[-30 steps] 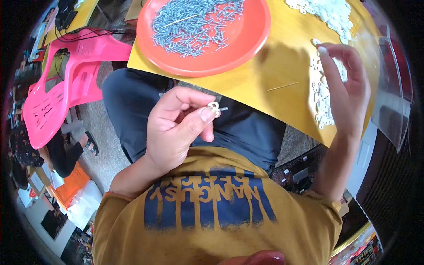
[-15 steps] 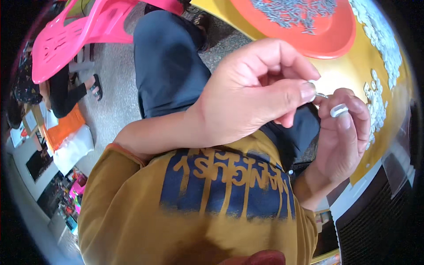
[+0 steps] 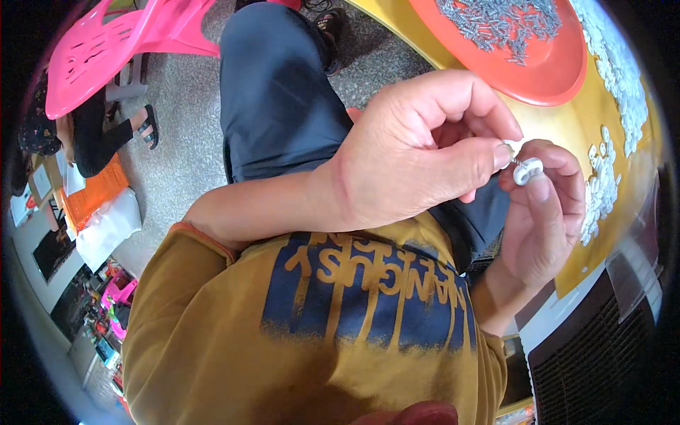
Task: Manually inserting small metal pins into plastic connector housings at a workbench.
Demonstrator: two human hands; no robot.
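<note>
My left hand [image 3: 425, 152] pinches a small metal spring [image 3: 516, 163] between thumb and index finger. A whitish bit shows at those fingertips, mostly hidden by them. In my right hand [image 3: 549, 227], thumb and curled fingers hold a small round white plastic piece [image 3: 528, 171] with a hollow facing my left hand. The spring's free end meets this piece or lies just in front of it; which of the two I cannot tell. Beyond my hands, an orange-red bowl [image 3: 549, 81] holds many springs [image 3: 503, 21].
White plastic pieces [image 3: 602, 184] lie heaped along the right of the yellow table [image 3: 559, 124]. A pink plastic chair [image 3: 92, 60] stands at the upper left, near a seated person's sandalled foot [image 3: 147, 127]. White and orange bags [image 3: 110, 227] lie at the left.
My right hand has turned the white piece so its hollow faces the spring, and the two have come together. The whole view has shifted slightly.
</note>
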